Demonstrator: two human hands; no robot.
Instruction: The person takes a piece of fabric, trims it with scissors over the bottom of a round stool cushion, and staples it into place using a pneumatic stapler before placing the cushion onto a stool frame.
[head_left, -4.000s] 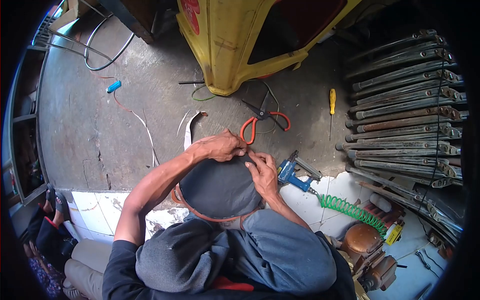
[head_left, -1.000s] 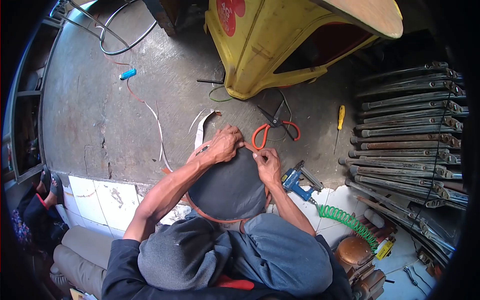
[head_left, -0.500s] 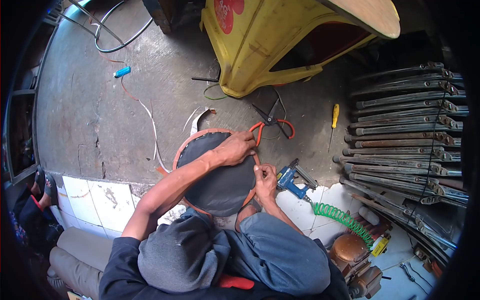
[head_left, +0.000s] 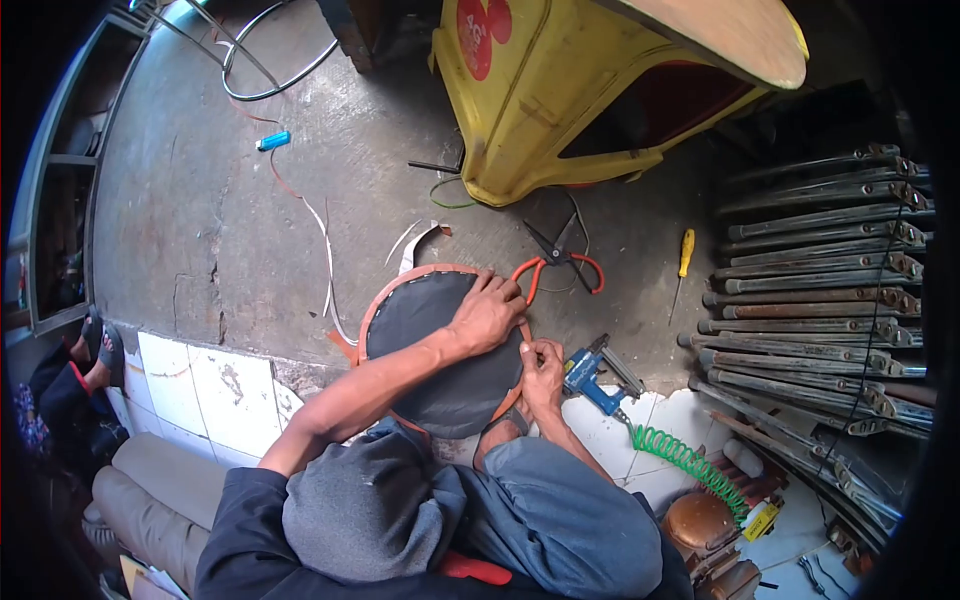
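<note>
A round padded seat [head_left: 450, 395] lies against my legs with its black underside up. Its orange-brown cover is folded over the rim, and a row of staples shows along the upper left edge. My left hand [head_left: 490, 314] reaches across the seat, its fingers curled over the upper right rim. Just below it, my right hand [head_left: 542, 372] pinches the cover's edge on the right side, with thumb and fingers together. Close to the right hand lies a blue staple gun [head_left: 592, 382]. Beyond the left hand are open scissors [head_left: 558, 258] with orange handles.
From the staple gun runs a green coiled hose [head_left: 690, 462]. A yellow-handled screwdriver [head_left: 685, 255], blue lighter [head_left: 273, 141] and trimmed strip [head_left: 326, 265] lie on the floor. A yellow stand [head_left: 540, 100] is ahead, stacked metal tubes [head_left: 800, 285] are right, and another person's foot [head_left: 108, 358] is left.
The whole view has shifted, so the floor items appear further right and lower. Both hands stay at the seat's right rim, with only slight finger movement.
</note>
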